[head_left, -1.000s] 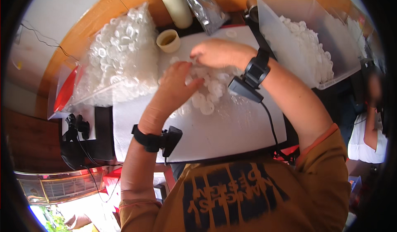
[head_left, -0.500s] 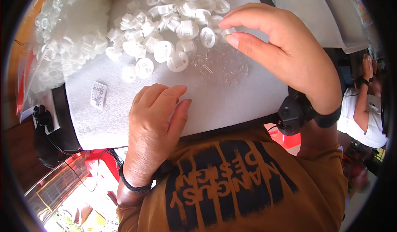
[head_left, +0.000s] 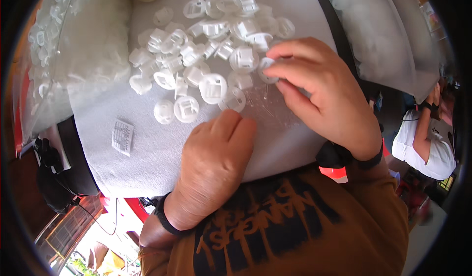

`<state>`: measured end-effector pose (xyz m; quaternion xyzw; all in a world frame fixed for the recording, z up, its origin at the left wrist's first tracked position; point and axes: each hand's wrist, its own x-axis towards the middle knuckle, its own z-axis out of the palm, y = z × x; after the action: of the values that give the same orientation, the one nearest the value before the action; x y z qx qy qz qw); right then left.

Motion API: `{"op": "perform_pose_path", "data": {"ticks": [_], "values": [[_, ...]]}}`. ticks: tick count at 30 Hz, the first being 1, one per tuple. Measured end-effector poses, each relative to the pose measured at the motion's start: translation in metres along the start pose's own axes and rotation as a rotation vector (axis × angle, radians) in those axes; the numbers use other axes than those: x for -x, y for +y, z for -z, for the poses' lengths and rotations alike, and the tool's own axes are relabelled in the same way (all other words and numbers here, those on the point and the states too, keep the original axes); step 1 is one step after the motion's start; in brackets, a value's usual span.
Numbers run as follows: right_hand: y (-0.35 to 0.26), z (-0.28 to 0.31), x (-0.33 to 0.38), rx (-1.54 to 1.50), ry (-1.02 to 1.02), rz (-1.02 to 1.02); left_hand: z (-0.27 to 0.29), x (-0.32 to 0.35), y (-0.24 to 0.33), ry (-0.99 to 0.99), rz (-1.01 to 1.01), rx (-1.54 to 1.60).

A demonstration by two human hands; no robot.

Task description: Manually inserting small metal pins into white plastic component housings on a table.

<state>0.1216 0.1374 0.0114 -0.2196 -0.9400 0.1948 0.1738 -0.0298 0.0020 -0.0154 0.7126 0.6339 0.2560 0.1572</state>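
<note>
Head view: I've got the right hand (head_left: 322, 96) with fingertips touching a white disc (head_left: 266, 63) at the right edge of the loose pile (head_left: 215, 28); pinched or not, I can't tell. The left hand (head_left: 219, 150) curls over the pale mat (head_left: 147, 170), grip hidden.

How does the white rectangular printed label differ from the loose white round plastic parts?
The white rectangular printed label is one thin piece; the loose white round plastic parts are many, with raised sections. The label lies by itself; the parts cluster, some overlapping. Both lie on the pale grey sheet.
</note>
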Motion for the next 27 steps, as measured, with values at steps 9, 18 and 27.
{"op": "perform_pose_path", "data": {"ticks": [9,18,27], "values": [[0.025,-0.002,0.001,-0.2,0.009,0.002,0.014,-0.007,-0.005,-0.158,-0.054,0.023],[0.019,-0.007,-0.006,-0.156,0.076,0.065,0.02,0.003,-0.003,0.046,0.031,0.196],[-0.001,-0.021,-0.004,-0.052,0.076,0.021,0.002,0.051,0.002,0.313,0.103,0.679]]}}
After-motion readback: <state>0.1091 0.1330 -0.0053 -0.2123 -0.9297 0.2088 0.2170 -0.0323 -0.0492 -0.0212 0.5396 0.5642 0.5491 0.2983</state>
